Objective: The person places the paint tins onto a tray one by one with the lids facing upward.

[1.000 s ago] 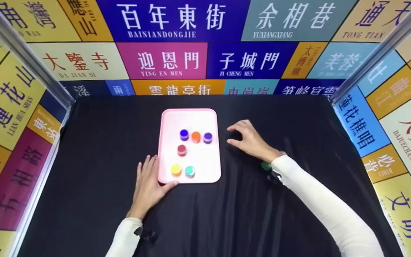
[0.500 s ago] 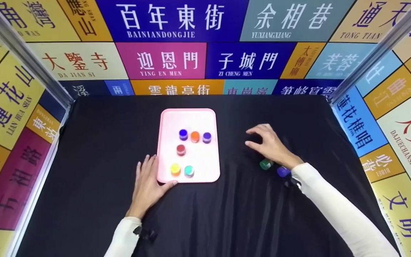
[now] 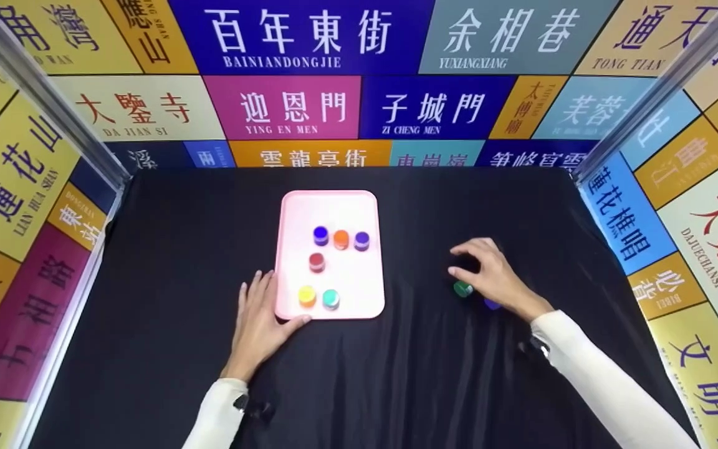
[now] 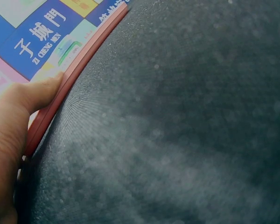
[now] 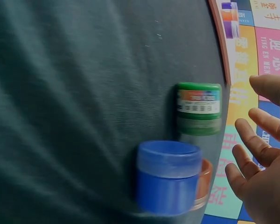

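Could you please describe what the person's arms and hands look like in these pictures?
The left hand and right hand are bare, without gloves. Both arms wear long, plain, off-white sleeves: the left sleeve and right sleeve reach the wrists. A small black device sits at the left wrist and another at the right; any markings are too small to read.

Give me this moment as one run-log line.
left hand: touches pink tray | right hand: holds nothing, near green jar and blue jar | on tray: six jars
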`<state>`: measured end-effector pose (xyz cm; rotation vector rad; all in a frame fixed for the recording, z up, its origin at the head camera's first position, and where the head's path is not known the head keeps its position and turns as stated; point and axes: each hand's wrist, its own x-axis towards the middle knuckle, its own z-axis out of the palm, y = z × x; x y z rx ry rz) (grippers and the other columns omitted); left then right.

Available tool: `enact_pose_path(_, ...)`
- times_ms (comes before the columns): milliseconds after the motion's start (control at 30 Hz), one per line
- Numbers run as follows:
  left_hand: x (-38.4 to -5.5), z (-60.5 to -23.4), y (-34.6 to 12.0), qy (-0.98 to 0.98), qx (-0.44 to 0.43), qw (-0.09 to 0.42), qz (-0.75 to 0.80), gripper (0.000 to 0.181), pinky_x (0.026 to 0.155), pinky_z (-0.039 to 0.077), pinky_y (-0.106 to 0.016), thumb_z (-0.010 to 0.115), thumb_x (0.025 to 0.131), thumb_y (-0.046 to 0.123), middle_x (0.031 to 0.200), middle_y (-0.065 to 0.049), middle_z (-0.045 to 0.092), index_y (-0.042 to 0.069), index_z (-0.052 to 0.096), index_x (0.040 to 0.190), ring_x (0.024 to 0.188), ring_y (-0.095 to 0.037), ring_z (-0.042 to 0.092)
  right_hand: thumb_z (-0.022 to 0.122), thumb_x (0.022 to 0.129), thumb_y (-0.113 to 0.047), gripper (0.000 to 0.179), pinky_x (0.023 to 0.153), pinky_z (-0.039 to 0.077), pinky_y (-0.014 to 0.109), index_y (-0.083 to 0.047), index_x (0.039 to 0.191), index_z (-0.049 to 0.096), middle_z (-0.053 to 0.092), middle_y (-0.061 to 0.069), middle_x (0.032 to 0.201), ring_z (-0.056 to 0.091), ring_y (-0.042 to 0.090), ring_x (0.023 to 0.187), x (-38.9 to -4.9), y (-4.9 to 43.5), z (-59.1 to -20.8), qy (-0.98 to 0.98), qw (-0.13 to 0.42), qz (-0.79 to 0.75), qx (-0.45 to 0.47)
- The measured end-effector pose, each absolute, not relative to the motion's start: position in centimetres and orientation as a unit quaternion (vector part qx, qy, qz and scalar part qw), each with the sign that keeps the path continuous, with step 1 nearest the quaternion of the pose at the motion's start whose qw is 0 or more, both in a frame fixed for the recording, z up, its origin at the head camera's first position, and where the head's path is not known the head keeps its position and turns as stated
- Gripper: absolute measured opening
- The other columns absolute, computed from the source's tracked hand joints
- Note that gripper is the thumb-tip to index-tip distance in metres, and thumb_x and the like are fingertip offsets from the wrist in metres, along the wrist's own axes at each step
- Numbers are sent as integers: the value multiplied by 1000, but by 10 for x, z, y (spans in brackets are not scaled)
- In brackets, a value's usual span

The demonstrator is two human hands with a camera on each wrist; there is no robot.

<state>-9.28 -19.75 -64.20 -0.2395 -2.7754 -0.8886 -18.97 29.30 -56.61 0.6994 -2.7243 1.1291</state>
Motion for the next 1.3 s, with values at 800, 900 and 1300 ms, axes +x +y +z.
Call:
enact_pose_path(800,-93,-644,-190,-942,-91,112,-302,116,136,8,-63,86,85,66,167,-26,47,-2,41,167,164,-45,28,94,85,-5,38,115,34,25,2,119,79,72,26,125,57,46,129,-154,338,-586,-889,90,363,263)
enact_pose_path(900,-94,-645,-191,-942,-93,115,-302,116,135,9,-64,87,84,66,167,-26,47,-2,41,167,164,-46,29,95,84,-7,39,117,34,43,1,120,79,74,20,124,56,46,133,-151,341,-587,-891,87,362,259)
enact_pose_path(1300,-92,-641,-199,-944,-85,101,-303,117,136,5,-61,86,86,66,169,-26,45,-1,38,169,166,-44,26,93,84,-3,45,113,34,61,1,125,77,74,18,127,52,51,133,-152,338,-595,-884,82,361,287)
